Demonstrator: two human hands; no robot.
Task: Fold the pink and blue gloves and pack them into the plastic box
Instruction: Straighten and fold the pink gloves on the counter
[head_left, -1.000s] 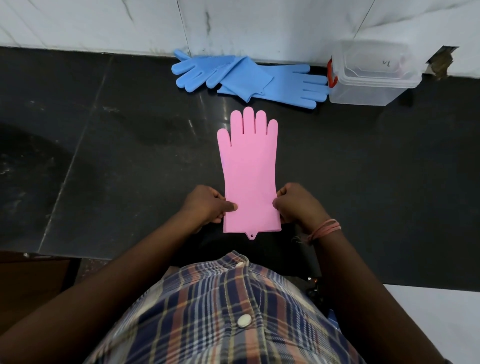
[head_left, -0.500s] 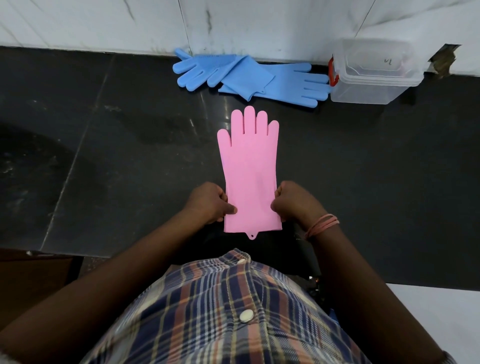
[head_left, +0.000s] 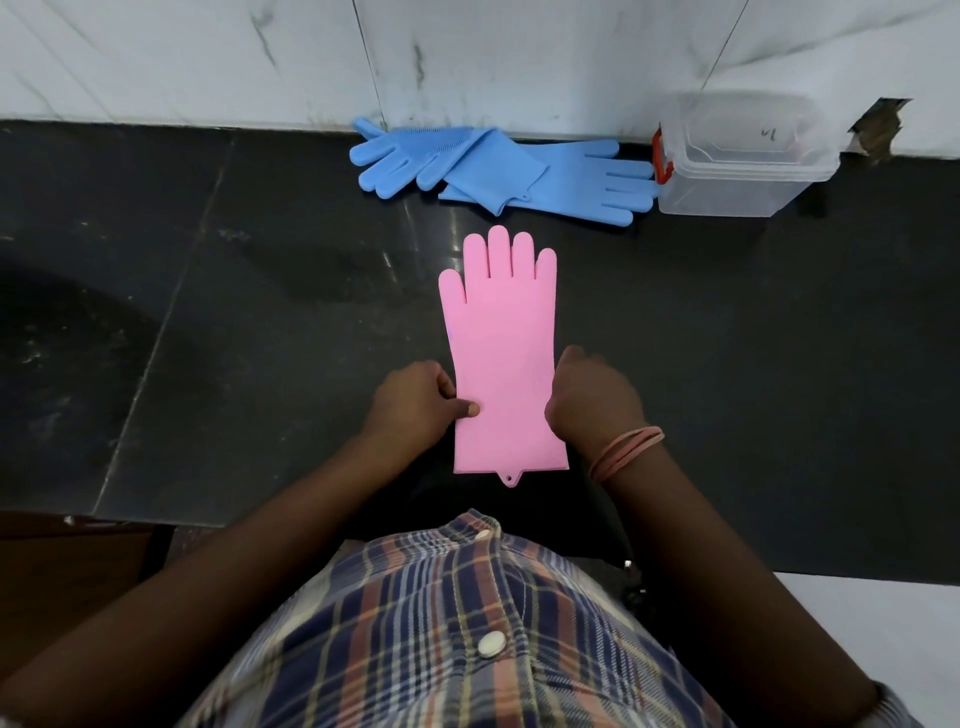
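Observation:
A pink glove lies flat on the black counter, fingers pointing away from me, cuff near the front edge. My left hand pinches its left edge, thumb on top of the cuff part. My right hand grips the right edge a little higher up. Two blue gloves lie crossed over each other at the back against the wall. The clear plastic box with a red latch stands to their right, its lid on.
A white marble wall runs along the back of the counter. The counter's front edge is just below the pink cuff, with my plaid shirt under it. A white surface shows at the lower right.
Both hands have slid a little up along the pink glove's edges, the right one more. The glove lies where it was.

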